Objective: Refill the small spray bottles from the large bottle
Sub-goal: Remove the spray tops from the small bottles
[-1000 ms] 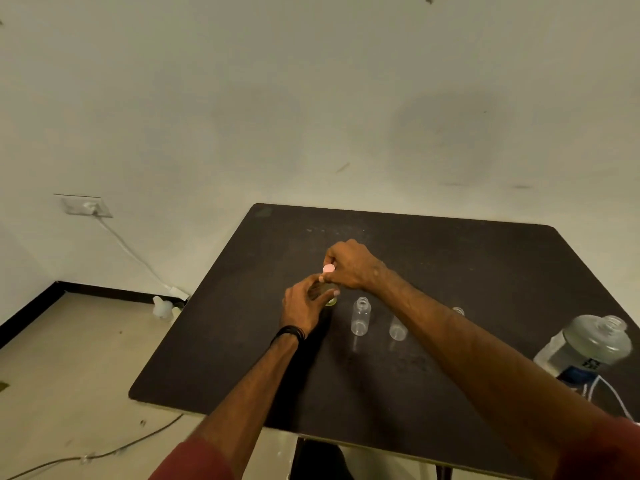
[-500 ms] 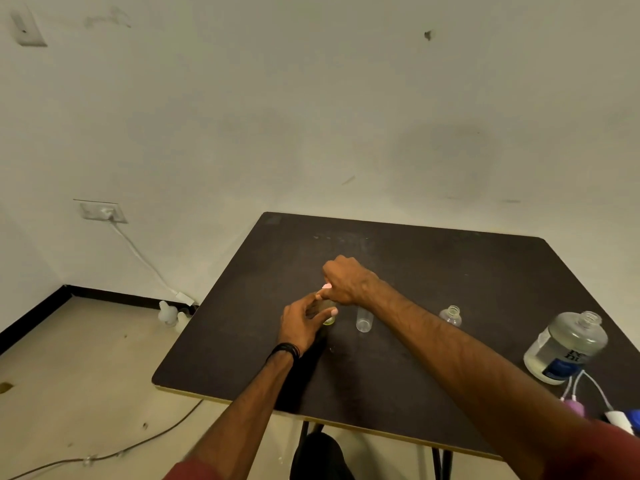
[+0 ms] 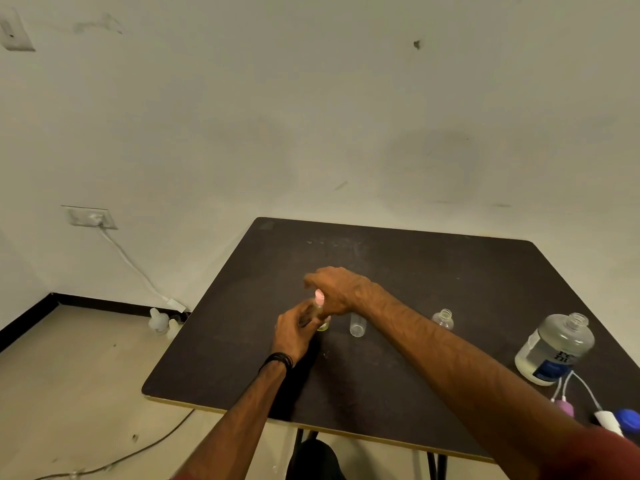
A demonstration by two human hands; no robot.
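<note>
My left hand (image 3: 294, 330) grips a small spray bottle (image 3: 322, 325) with yellowish liquid, standing on the dark table (image 3: 398, 382). My right hand (image 3: 337, 289) is over its top, fingers pinching the pink spray cap (image 3: 319, 297). To the right stand two small clear bottles without caps, one (image 3: 356, 325) partly behind my right wrist and another (image 3: 443, 319) further right. The large clear bottle (image 3: 554, 348) with a blue label stands uncapped near the table's right edge.
Loose spray caps with thin tubes, pink (image 3: 565, 407) and white (image 3: 606, 420), and a blue cap (image 3: 628, 418) lie at the front right. White bottles (image 3: 160, 322) stand on the floor by the wall under a socket (image 3: 90, 217). A cable (image 3: 138, 452) runs across the floor.
The view has tilted up and shifted, bringing the large bottle fully into sight. My right hand has lowered the pink cap onto the bottle that my left hand grips.
</note>
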